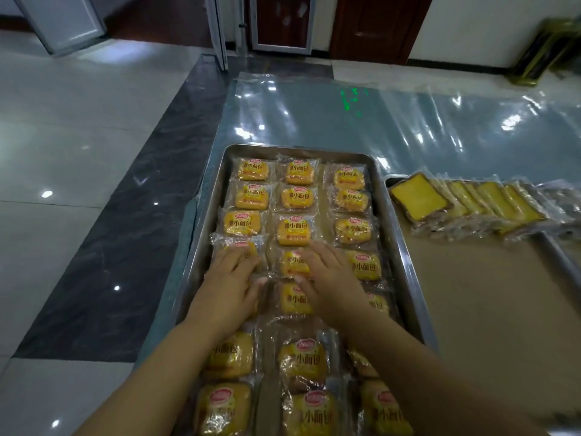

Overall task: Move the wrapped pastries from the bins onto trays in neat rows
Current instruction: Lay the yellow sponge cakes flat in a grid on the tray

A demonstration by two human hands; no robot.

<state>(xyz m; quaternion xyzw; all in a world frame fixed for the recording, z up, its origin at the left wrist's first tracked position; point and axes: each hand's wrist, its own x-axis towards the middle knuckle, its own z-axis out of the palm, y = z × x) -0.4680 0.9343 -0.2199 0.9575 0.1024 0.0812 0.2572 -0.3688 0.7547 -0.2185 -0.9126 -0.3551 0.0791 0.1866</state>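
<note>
In tray (405, 247), left hand (231, 278) flat, fingers straight, on left-column pastry (242, 245); right hand (330, 278) likewise flat on middle-column pastry (290, 262) just beside. Both pastries directly under hands, nothing gripped.

The rectangular steel tray (405, 247) is filled by yellow buns in clear wrappers (294, 229) in three columns, with only narrow strips between. Toward 12 o'clock a glossy clear plastic sheet (345, 121) lies bare. At 3 o'clock brown paper (487, 294) is free, and a row of wrapped yellow cake slices (471, 202) blocks 2 o'clock.
</note>
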